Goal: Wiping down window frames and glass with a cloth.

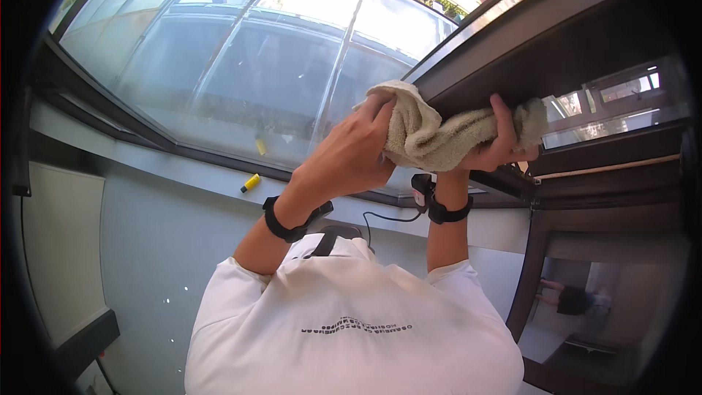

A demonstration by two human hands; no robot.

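Observation:
A beige terry cloth (419,134) is bunched between my hands, in front of a dark brown window frame (493,55). My left hand (351,148) grips the cloth's left end, its fingertips partly hidden in the folds. At the other end, my right hand (493,148) holds the cloth from below, with one finger raised over it. The cloth lies close against the lower edge of the frame; whether it presses on the frame is hard to tell. Behind the left hand spreads a large glass pane (247,77).
A small yellow tube with a dark cap (250,183) lies on the pale window sill (192,169), mirrored in the glass. Black straps circle both wrists, and a dark cable (392,218) hangs by the right one. A glazed panel (587,296) at right reflects a person.

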